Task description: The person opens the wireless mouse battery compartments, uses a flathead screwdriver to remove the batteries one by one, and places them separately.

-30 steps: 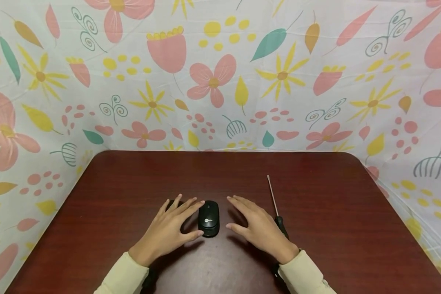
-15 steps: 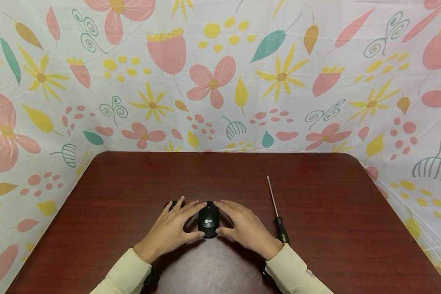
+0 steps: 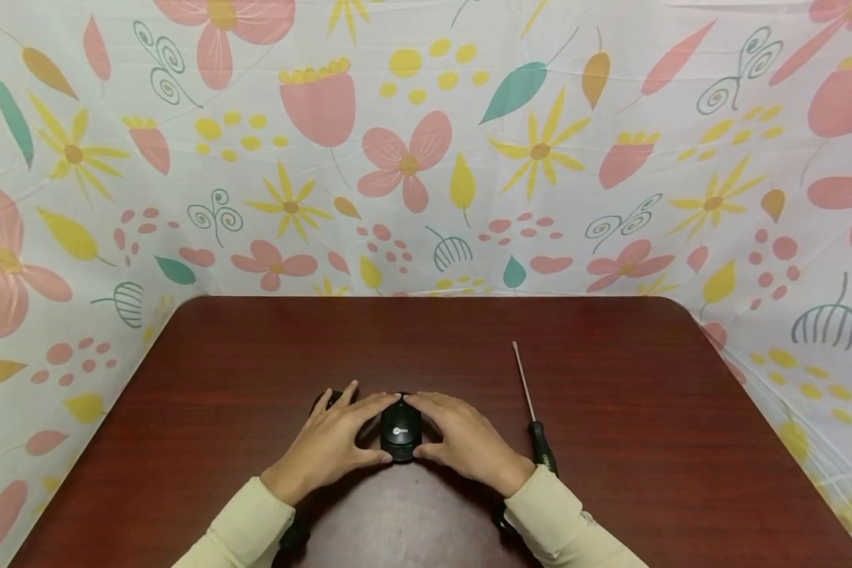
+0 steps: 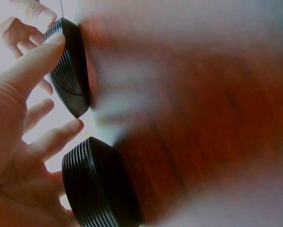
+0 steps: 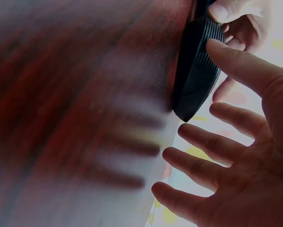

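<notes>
A black computer mouse (image 3: 401, 427) with a pale logo lies in the middle of the table, flanked by both hands. My left hand (image 3: 328, 445) holds its left side, index fingertip at the far end and thumb at the near end; the thumb presses the ribbed flank (image 4: 68, 66). My right hand (image 3: 465, 438) grips the right side the same way, its thumb on the ribs (image 5: 211, 52) while the other fingers spread apart. Another black ribbed object (image 4: 91, 189), shaped like a mouse, sits under the left hand's outer fingers, mostly hidden in the head view.
To the right of the right hand lies a screwdriver (image 3: 532, 398) with a black handle, its metal tip pointing away. The dark red-brown table (image 3: 255, 339) has rounded far corners. A flower-printed cloth (image 3: 412, 237) hangs behind and along both sides.
The right hand has moved left from beside the mouse until its thumb and index finger meet it. The left hand has shifted slightly right, closer round the mouse. The screwdriver stays in place.
</notes>
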Demonstrator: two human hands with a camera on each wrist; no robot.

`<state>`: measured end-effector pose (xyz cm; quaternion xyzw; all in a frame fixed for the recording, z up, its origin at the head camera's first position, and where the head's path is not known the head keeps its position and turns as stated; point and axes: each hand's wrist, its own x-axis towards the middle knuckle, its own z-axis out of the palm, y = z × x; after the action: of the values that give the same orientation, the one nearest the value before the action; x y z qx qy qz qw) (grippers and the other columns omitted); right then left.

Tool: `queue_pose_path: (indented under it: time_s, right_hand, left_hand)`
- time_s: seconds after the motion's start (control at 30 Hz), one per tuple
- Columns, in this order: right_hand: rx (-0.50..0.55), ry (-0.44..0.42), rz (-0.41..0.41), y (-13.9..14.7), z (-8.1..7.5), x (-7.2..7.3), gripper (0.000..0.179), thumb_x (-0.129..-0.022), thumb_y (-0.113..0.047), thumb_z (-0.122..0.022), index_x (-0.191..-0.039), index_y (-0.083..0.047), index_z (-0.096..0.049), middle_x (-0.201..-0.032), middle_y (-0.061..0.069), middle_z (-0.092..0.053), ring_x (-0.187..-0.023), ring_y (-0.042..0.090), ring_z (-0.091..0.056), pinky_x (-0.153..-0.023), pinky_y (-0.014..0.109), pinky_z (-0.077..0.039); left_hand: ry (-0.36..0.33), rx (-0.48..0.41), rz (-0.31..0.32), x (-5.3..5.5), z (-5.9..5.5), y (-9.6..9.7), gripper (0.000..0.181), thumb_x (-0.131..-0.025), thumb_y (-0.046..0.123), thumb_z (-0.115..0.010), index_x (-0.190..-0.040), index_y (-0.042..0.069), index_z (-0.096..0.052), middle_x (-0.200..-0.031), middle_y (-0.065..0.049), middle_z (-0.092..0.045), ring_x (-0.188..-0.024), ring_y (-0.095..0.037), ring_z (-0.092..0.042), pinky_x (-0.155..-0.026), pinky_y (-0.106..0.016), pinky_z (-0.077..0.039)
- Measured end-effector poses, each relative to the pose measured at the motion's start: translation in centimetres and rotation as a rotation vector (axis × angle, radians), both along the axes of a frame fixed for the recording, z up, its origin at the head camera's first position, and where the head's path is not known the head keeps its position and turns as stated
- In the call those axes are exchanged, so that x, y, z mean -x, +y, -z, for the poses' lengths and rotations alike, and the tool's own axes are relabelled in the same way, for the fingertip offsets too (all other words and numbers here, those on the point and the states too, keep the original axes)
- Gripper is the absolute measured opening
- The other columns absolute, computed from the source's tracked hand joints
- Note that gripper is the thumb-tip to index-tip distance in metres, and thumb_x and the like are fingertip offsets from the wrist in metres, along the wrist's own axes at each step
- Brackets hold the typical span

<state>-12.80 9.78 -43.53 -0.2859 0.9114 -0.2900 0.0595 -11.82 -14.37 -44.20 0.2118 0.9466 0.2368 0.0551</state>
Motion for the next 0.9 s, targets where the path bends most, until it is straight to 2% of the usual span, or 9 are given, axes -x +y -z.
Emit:
queue_pose_path:
  time_s: [0.2, 0.5, 0.9]
  right_hand:
    - [-0.009, -0.029, -0.009, -0.04, 0.01, 0.19, 0.069, -0.088, -0.020, -0.086, -0.150, -0.010, -0.057, -0.150, 0.017, -0.058, -0.140, 0.039, -0.055, -0.112, 0.060, -0.050]
    - [0.001, -0.061, -0.022, -0.21, 0.18, 0.51, 0.069, -0.086, -0.017, -0.088, -0.148, -0.011, -0.059, -0.151, 0.015, -0.059, -0.145, 0.045, -0.047, -0.116, 0.068, -0.043]
    - [0.019, -0.096, -0.019, -0.18, 0.39, 0.86, 0.071, -0.082, -0.015, -0.091, -0.147, -0.010, -0.060, -0.150, 0.012, -0.060, -0.146, 0.047, -0.046, -0.113, 0.067, -0.047]
  left_hand:
    - [-0.007, 0.008, 0.008, 0.12, -0.12, 0.00, 0.080, -0.083, 0.042, -0.088, -0.154, 0.030, -0.054, -0.157, -0.004, -0.055, -0.155, -0.048, -0.031, -0.123, -0.079, -0.017]
    - [0.017, 0.014, 0.024, 0.10, 0.06, -0.07, 0.080, -0.080, 0.037, -0.091, -0.152, 0.031, -0.056, -0.153, -0.001, -0.059, -0.154, -0.046, -0.034, -0.123, -0.079, -0.018]
    - [0.031, 0.023, 0.014, 0.21, 0.34, 0.09, 0.080, -0.079, 0.038, -0.090, -0.152, 0.034, -0.056, -0.153, 0.004, -0.060, -0.154, -0.043, -0.035, -0.123, -0.079, -0.019]
